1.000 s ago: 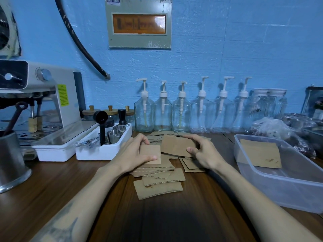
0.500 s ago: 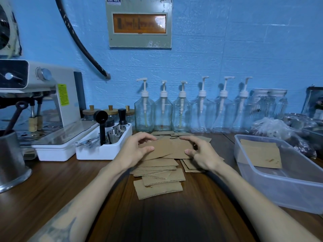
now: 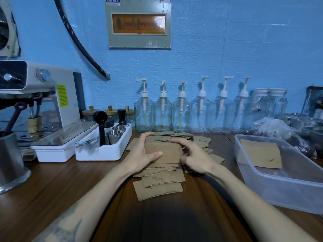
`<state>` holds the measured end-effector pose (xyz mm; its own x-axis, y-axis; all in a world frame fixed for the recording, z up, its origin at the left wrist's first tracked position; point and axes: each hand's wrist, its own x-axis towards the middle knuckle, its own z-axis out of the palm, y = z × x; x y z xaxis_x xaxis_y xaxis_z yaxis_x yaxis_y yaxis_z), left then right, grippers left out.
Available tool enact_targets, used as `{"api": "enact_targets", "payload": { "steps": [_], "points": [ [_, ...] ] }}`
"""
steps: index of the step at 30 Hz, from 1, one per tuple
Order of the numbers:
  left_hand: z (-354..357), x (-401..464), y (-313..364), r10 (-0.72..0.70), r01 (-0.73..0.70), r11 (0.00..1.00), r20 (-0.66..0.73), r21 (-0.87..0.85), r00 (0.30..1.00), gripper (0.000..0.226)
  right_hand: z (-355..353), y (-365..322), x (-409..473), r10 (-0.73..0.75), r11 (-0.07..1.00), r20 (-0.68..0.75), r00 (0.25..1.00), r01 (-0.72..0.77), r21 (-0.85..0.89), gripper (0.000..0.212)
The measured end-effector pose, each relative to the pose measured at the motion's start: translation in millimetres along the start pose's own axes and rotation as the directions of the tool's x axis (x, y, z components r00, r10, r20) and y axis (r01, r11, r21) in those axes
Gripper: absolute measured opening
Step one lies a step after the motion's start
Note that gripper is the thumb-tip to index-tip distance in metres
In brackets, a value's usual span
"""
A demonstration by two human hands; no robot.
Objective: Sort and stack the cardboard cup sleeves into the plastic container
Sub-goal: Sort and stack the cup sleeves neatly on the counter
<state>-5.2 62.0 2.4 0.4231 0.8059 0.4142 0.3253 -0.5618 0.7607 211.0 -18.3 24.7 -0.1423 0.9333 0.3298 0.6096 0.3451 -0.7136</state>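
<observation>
A loose pile of brown cardboard cup sleeves [image 3: 157,182] lies on the wooden counter in front of me. My left hand [image 3: 139,154] grips a small stack of sleeves [image 3: 164,152] at its left end, thumb on top and fingers curled over the far edge. My right hand [image 3: 194,156] touches the stack's right end with curled fingers. More sleeves [image 3: 202,142] are scattered behind the hands. The clear plastic container [image 3: 279,187] stands at the right with a few flat sleeves [image 3: 262,154] in its far end.
A white tray of metal cups and a black scoop [image 3: 104,142] sits left of the pile, beside an espresso machine [image 3: 40,109]. A row of pump bottles [image 3: 181,112] lines the blue wall. A metal pitcher [image 3: 10,158] stands far left, bagged items [image 3: 279,130] far right.
Both hands have brought their sleeves together into one stack, and the hands have closed in on its two ends.
</observation>
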Motion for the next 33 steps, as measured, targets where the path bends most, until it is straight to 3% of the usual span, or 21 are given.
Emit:
{"api": "enact_targets", "payload": {
  "steps": [4,9,19,24,28,33],
  "points": [
    [2,1,2,0.076,-0.076,0.996,0.002,0.045,0.997,0.048,5,-2,2,-0.011,0.999,-0.002,1.000,0.011,0.034,0.062],
    [1,1,1,0.139,-0.140,0.982,0.014,0.128,0.990,0.024,12,6,8,-0.019,0.998,-0.072,0.997,0.014,-0.064,0.049],
    [-6,2,4,0.055,-0.048,0.995,-0.084,0.091,0.995,0.046,4,6,14,0.017,0.999,-0.148,0.989,-0.021,-0.024,0.042],
    [-9,2,4,0.025,-0.023,0.999,-0.081,0.030,0.996,0.040,-10,13,12,0.069,0.997,-0.201,0.977,-0.064,0.033,0.042],
    [-13,0,-2,0.052,-0.053,0.972,0.010,0.229,0.999,0.023,-18,22,11,0.112,0.993,-0.259,0.959,-0.115,0.005,0.042],
    [-14,-4,-7,-0.018,-0.052,0.904,0.159,0.424,0.987,0.047,-18,30,11,0.131,0.987,-0.243,0.961,-0.150,-0.063,0.043]
  ]
}}
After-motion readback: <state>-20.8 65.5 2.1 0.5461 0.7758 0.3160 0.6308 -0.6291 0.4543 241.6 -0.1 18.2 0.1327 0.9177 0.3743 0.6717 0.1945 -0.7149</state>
